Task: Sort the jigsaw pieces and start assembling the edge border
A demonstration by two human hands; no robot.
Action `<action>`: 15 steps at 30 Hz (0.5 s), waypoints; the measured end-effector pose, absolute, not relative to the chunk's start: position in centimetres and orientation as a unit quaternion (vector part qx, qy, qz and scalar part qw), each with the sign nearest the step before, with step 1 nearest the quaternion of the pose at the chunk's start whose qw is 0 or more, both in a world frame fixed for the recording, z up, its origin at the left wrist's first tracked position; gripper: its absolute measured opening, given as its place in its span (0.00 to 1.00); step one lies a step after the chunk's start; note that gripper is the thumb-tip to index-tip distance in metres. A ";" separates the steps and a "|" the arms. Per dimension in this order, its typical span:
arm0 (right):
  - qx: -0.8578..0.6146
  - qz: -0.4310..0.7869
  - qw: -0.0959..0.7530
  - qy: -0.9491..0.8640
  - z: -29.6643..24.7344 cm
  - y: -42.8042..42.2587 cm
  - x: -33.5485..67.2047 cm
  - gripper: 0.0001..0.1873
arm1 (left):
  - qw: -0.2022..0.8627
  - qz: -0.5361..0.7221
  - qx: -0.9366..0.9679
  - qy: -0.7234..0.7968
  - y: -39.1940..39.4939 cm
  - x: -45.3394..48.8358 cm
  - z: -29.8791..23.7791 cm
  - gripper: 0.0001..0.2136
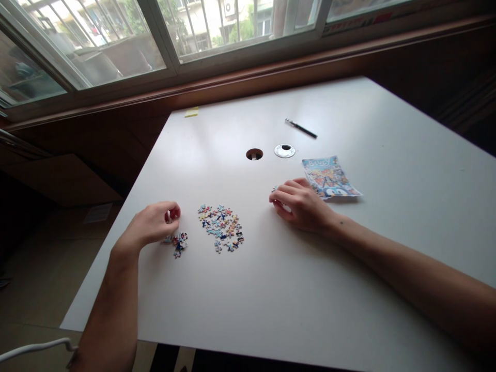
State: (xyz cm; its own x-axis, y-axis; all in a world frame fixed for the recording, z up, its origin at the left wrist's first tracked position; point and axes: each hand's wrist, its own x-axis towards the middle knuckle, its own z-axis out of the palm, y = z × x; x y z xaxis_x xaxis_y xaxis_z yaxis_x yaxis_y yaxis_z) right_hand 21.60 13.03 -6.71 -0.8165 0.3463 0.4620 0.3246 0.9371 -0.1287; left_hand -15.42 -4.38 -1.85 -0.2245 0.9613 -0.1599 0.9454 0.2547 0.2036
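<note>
My left hand (153,223) is at the left of the white table (248,305), its fingers curled in toward the thumb. Whatever lies between those fingertips is too small to make out. Right below it is a small heap of jigsaw puzzle pieces (179,244). A larger spread of puzzle pieces (220,227) lies flat between my two hands. My right hand (302,204) rests on the table with bent, closed fingers, beside a printed picture sheet (331,176). Bits of puzzle pieces (274,189) peek out past its fingers, which hide what they grip.
Beyond my hands are a round cable hole (254,154), its metal cover ring (284,150) and a black pen (301,128). Yellow tape (191,112) sticks to the far left corner. A white cable (36,349) hangs near the lower left, and a window runs along the back.
</note>
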 end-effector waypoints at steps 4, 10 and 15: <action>-0.178 0.024 0.244 -0.953 -6.7 13.0 21.6 0.06 | 0.113 0.067 0.625 0.769 -4.1 -15.0 -2.0 0.08; -0.180 0.022 0.246 -0.952 -6.7 13.0 21.6 0.06 | 0.126 0.180 0.660 0.718 -3.5 -14.5 -2.1 0.09; -0.179 0.022 0.247 -0.952 -6.7 13.0 21.6 0.06 | 0.217 0.310 0.660 0.649 -3.3 -13.1 -2.0 0.05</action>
